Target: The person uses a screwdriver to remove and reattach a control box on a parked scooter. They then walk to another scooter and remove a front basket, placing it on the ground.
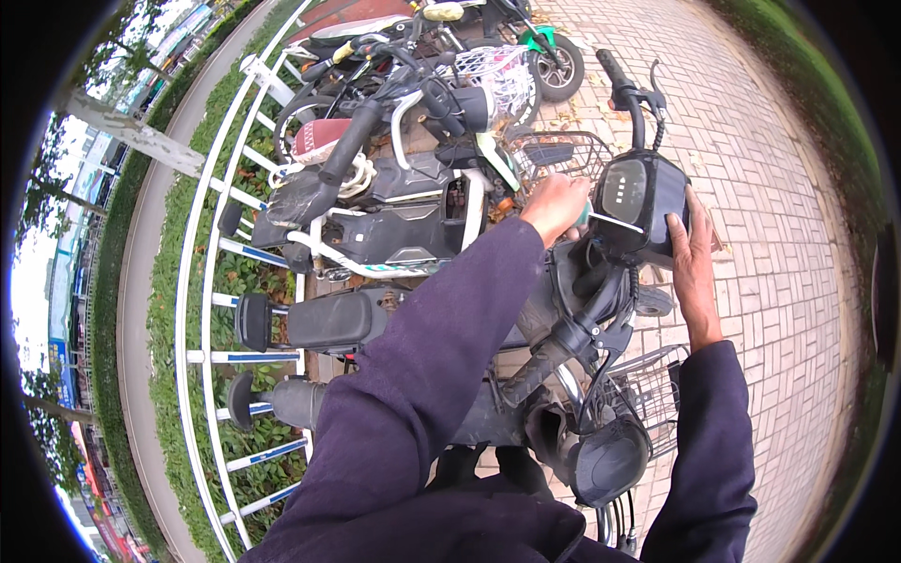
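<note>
My left hand [557, 206] is closed round the teal handle of a screwdriver [616, 222]. Its thin pale shaft points right, across the lower face of an electric scooter's black dashboard housing [661, 202]. Whether the tip touches a screw is too small to tell. On the housing's right side lies my right hand [693, 253], thumb on the near corner and fingers along the edge, gripping it. Lit marks show on the dark display [623, 190]. The scooter's left handlebar grip [533, 375] is nearer to me, and its other grip [615, 75] is beyond the housing.
Parked scooters crowd the left, one with a pale frame [394, 270] and one with a black seat [338, 321]. A white railing [192, 357] runs behind them along a hedge. Wire baskets [648, 394] and a round mirror [610, 464] are close by. Brick paving [779, 310] spreads to the right.
</note>
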Motion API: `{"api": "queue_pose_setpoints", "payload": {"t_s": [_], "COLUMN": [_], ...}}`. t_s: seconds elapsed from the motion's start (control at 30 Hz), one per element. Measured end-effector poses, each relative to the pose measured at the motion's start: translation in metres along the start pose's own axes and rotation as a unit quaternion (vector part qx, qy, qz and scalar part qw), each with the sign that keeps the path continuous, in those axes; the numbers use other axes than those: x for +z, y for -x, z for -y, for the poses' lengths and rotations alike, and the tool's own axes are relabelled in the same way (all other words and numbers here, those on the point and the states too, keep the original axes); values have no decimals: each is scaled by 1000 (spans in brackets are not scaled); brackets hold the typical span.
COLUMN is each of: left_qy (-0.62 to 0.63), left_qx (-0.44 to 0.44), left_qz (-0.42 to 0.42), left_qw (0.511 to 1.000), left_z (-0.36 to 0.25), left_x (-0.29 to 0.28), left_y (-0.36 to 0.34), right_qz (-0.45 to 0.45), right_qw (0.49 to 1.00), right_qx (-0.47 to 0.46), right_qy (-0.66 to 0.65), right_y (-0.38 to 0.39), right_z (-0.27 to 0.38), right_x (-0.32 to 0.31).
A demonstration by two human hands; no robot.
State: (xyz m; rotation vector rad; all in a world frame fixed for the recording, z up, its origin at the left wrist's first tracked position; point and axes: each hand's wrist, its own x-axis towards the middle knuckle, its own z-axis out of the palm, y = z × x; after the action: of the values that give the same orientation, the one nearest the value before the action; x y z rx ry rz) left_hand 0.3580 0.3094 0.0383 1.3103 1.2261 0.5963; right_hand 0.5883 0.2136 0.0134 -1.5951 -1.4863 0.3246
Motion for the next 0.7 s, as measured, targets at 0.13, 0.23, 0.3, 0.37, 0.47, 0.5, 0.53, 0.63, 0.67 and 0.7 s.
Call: {"api": "queue_pose_setpoints", "payload": {"t_s": [0.13,0.23,0.3,0.37,0.47,0.5,0.53,0.63,0.67,0.7], "left_qy": [-128,-316,-93,154,197,169,135,35,7,-20], "left_qx": [288,553,412,173,-59,-81,-97,-86,-61,-35], "left_qz": [-154,-237,-147,-72,49,49,59,45,30,15], "left_qw": [936,734,894,970,977,981,984,995,998,999], "left_z": [11,18,21,18,5,0,-3,-6,-5,-3], "left_x": [11,8,8,9,-8,-10,-11,-6,-4,-2], "left_y": [8,8,9,7,3,2,0,-5,-5,-5], "right_qz": [-10,-19,-23,-33,-29,-36,-32,-32,-35,-37], "right_qw": [1000,1000,1000,999,1000,999,999,999,999,999], "right_qx": [8,15,14,-1,0,-1,5,11,9,6], "right_qy": [-10,-20,-14,15,-8,1,-4,-13,-8,-4], "right_y": [-1,-2,-2,-2,0,0,1,2,1,1], "right_z": [1,0,-1,-2,-2,-2,-1,0,0,0], "right_x": [1,2,4,4,4,5,4,4,5,5]}}
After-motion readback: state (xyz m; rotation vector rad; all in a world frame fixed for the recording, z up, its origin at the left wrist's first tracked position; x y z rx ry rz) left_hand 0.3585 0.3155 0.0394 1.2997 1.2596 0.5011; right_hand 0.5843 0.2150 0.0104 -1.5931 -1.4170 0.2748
